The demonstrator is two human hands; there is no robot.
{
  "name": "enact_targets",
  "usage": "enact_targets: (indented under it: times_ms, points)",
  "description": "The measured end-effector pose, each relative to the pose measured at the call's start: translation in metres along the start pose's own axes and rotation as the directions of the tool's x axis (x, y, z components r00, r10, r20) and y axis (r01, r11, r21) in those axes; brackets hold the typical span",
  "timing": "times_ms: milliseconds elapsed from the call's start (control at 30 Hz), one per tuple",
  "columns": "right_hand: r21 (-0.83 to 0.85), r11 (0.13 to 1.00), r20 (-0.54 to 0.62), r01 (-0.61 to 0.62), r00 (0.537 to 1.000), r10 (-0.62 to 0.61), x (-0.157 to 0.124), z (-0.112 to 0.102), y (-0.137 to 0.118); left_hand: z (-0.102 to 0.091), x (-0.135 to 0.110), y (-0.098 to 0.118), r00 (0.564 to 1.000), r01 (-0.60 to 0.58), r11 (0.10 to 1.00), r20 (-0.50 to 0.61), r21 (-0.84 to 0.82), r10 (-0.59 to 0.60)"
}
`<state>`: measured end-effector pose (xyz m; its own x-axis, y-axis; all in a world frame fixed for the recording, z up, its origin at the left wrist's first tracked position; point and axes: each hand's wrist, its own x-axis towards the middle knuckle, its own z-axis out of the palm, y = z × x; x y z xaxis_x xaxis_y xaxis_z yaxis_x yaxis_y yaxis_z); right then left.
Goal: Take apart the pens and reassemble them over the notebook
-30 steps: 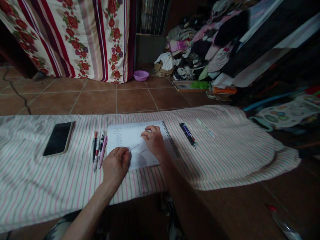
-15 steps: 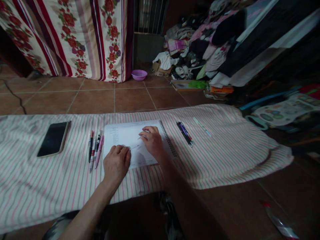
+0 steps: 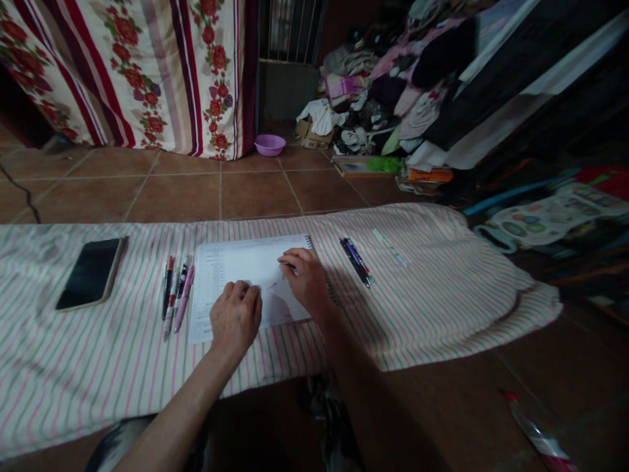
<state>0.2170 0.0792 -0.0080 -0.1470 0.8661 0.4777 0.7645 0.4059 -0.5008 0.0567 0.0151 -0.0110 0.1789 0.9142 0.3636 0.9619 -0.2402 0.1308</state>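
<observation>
A spiral notebook (image 3: 236, 265) lies open on a striped cloth (image 3: 417, 288) spread over the floor. My left hand (image 3: 234, 319) rests on the lower part of the page with its fingers curled; what they hold, if anything, is hidden. My right hand (image 3: 307, 278) sits on the right side of the page, fingers closed around a thin pen whose tip points left. Several pens (image 3: 175, 295) lie side by side just left of the notebook. Two dark pens (image 3: 356, 260) lie right of it.
A dark phone (image 3: 88, 272) lies on the cloth at far left. A pale pen (image 3: 389, 246) lies further right. Beyond the cloth are brown floor tiles, a purple bowl (image 3: 270, 144), a floral curtain (image 3: 147, 72) and a heap of clothes (image 3: 393, 85). A tube (image 3: 535, 436) lies at lower right.
My left hand has slid a little right and up on the page, and the thin stick that showed at its fingertips is hidden. The view has drifted right.
</observation>
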Motion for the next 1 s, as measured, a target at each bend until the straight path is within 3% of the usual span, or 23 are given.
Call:
enact_targets:
  times_ms: [333, 667, 1000]
  points:
    - [-0.011, 0.987, 0.177, -0.163, 0.971, 0.163, -0.019, -0.022, 0.016, 0.001, 0.000, 0.001, 0.999, -0.005, 1.000, -0.035, 0.010, 0.005]
    - [-0.168, 0.981, 0.217, -0.099, 0.967, 0.135, -0.024, -0.027, 0.025, 0.001, -0.001, 0.000, 0.999, 0.002, 1.000, -0.045, -0.002, -0.003]
    - [-0.157, 0.984, 0.242, -0.086, 0.963, 0.123, -0.023, -0.030, 0.033, 0.001, -0.002, -0.002, 0.999, 0.008, 1.000, -0.037, -0.013, -0.008]
